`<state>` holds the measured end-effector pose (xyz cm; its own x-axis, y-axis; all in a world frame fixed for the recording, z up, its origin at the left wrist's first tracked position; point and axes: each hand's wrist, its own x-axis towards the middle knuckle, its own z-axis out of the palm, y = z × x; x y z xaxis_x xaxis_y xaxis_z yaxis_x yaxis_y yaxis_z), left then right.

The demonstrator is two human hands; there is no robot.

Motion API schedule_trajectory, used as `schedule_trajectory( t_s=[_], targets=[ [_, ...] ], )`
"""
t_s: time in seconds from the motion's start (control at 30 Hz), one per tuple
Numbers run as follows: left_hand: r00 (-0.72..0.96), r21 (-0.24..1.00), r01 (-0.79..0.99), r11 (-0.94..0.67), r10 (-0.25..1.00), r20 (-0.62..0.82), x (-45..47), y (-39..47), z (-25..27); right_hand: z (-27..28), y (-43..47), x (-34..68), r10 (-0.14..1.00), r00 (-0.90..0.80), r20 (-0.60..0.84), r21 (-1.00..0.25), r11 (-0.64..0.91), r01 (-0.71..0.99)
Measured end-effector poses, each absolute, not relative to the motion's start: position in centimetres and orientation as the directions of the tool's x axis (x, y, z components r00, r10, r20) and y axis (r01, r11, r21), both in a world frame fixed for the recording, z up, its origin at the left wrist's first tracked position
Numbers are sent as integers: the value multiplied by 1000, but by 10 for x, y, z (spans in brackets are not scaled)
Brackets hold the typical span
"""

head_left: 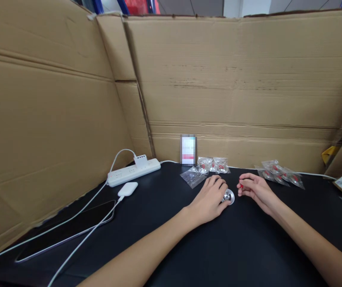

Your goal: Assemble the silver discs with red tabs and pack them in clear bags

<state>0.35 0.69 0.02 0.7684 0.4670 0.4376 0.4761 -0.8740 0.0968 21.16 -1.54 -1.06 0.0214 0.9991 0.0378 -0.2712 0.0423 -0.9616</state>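
Observation:
A round, shiny metal piece (229,197) with a hole in its middle lies on the black table. My left hand (209,197) is closed around its left side, thumb at the near edge and fingers over the far one. Just to the right, my right hand (253,189) pinches a small red piece (241,185) between thumb and fingers, slightly apart from the metal piece. Most of the red piece is covered by the fingers, so its kind cannot be made out.
Clear bags with metal and red parts lie behind my left hand (213,166) and behind my right (280,174). A flat clear bag (193,177) and an upright phone (188,150) are nearby. Left are a power strip (133,172), white charger (128,189), cables and tablet (69,231). Cardboard walls (233,79) surround the table.

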Motion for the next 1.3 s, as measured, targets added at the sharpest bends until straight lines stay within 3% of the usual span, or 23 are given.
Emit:
schedule_trajectory(
  t_s=[0.2,0.33,0.5,0.67,0.9,1.13,1.3],
  targets=[
    [685,237,495,-836,543,485,4,10,-1,-13,-14,209,997,63,39,-981,50,-186],
    [602,472,452,-757,650,465,5,10,-3,-18,-11,211,992,103,69,-985,84,-149],
    [506,797,299,-525,795,334,8,14,-6,-21,-9,210,988,112,111,-992,116,-41],
    [488,972,107,-211,863,134,13,20,-12,-20,-10,207,988,25,149,-983,146,112],
    [457,995,-93,31,889,15,17,19,-6,-24,-9,207,963,-16,270,-908,261,329],
    [464,984,-133,119,885,-45,17,13,4,-19,-14,202,946,-15,324,-894,311,322],
    [513,976,-180,121,858,-11,17,10,7,-13,-20,198,846,-32,532,-686,452,570]
  ],
)
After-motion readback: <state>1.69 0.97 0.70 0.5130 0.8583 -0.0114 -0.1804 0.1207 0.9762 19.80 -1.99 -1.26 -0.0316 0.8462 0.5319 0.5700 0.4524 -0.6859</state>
